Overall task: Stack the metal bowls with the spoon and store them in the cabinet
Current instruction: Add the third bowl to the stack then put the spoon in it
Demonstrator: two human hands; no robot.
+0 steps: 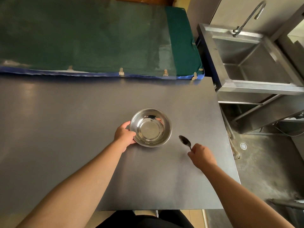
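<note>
Grey table [65, 129], green mat [82, 38] behind, steel sink [256, 60] right.

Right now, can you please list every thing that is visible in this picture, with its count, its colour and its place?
metal bowl: one visible (possibly nested bowls, cannot tell), shiny silver, upright on the table, right of centre
spoon: one, dark metal, just right of the bowl, held by its handle
table: one, dark grey, fills the foreground
mat: one, green with a blue front edge, beyond the table
sink: one, steel, upper right, beside the table
tap: one, steel, curved, behind the sink
floor drain: one, round, pale, on the grey floor at right
left hand: one, gripping the bowl's left rim
right hand: one, closed on the spoon's handle
</note>
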